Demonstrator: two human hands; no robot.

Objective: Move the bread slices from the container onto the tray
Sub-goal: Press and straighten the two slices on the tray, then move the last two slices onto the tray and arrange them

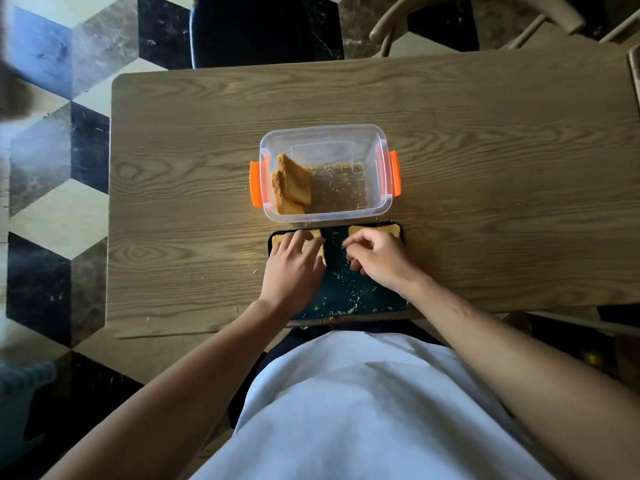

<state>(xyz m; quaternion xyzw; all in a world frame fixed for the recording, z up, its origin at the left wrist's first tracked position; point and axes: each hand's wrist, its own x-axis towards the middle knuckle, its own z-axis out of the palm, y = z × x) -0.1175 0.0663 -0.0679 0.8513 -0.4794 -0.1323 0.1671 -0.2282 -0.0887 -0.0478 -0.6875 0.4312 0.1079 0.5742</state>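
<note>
Left hand (294, 265) flat on a toasted square bread slice (313, 242) to settle it on the dark flat tray (346, 289), just below the clear plastic container (325, 171) with orange clips; right hand (375, 258) loosely curled, holding nothing.

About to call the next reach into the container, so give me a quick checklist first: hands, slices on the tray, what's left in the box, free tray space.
1. Left hand free to reach: not ok, it rests on the left slice on the tray.
2. Right hand empty: cannot tell, fingers curled just below the right slice.
3. Slices landed on tray: ok, both lie at its far end.
4. Slices left in container: ok, remaining slices lean against its left wall.
5. Free tray space: ok, the near part holds only crumbs.
</note>
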